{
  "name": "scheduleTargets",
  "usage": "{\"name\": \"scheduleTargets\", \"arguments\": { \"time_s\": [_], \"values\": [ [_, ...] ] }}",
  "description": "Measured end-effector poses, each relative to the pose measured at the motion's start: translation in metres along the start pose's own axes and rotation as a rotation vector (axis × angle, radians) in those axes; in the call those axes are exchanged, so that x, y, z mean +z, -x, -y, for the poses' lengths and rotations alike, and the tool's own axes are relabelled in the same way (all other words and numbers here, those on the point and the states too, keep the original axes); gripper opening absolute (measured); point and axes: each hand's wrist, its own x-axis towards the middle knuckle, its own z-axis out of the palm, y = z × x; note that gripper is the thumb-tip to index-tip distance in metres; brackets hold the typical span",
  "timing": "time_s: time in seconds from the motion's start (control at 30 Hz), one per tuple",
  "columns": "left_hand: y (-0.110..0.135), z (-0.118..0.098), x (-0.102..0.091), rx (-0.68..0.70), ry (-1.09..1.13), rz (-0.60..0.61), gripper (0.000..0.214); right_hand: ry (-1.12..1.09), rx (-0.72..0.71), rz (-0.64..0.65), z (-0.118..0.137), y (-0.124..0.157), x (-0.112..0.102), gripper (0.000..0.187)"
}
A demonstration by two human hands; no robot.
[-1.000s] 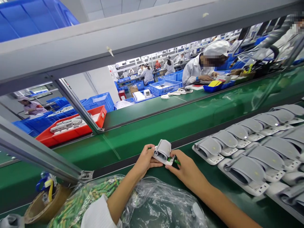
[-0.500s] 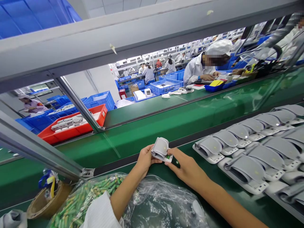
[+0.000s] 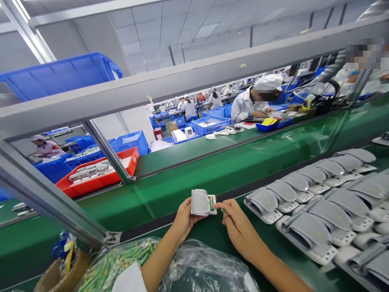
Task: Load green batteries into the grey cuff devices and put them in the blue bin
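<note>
My left hand (image 3: 183,221) is closed around the left and lower side of a wrist blood pressure monitor (image 3: 199,202) with a rolled grey cuff. A green battery (image 3: 212,203) lies in the bay at its right end. Just right of the bay, my right hand (image 3: 238,227) pinches another green battery (image 3: 223,210), mostly covered by the fingers. Below my left forearm, a clear plastic bag (image 3: 194,263) holds many green and gold batteries (image 3: 121,259).
Rows of similar monitors (image 3: 310,221) with grey cuffs lie on the right of the green bench. At lower left, a brown tape roll (image 3: 57,275) holds tools. A metal post (image 3: 60,202) rises at left. A red tray (image 3: 100,174) and a co-worker (image 3: 253,99) are beyond.
My right hand has drawn back to the right from the monitor, uncovering a green battery in its bay. The monitor has turned more level. The camera has tilted upward.
</note>
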Motion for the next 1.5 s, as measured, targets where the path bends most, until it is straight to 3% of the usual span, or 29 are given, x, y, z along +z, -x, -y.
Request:
{"name": "scheduleTargets", "arguments": {
  "time_s": [0.13,0.33,0.6,0.87,1.0,1.17,1.33,1.5],
  "values": [
    [0.000,0.001,0.001,0.016,-0.033,0.006,0.051,0.061,-0.110,-0.088,-0.014,-0.003,0.006,0.027],
    [0.001,-0.001,0.005,0.010,-0.120,0.069,0.061,0.194,-0.181,-0.072,-0.022,-0.006,0.003,0.019],
    [-0.002,0.001,0.004,0.010,-0.062,0.035,0.049,0.193,-0.229,0.019,-0.026,-0.002,0.004,0.036],
    [0.004,-0.003,0.006,0.023,-0.114,0.125,0.049,0.259,-0.287,-0.018,-0.016,-0.004,-0.001,0.031],
    [0.006,-0.002,0.008,0.052,-0.128,0.131,0.047,0.336,-0.330,0.039,-0.014,-0.006,-0.004,0.027],
    [0.005,-0.002,0.006,0.008,-0.125,0.113,0.050,0.382,-0.387,0.020,-0.019,-0.008,-0.004,0.019],
    [0.000,-0.001,0.004,0.024,-0.142,0.128,0.051,0.311,-0.325,0.029,-0.023,-0.009,-0.006,0.026],
    [-0.002,-0.002,0.005,0.018,-0.159,0.136,0.061,-0.076,-0.004,0.056,-0.021,-0.009,-0.002,0.031]
  ]
}}
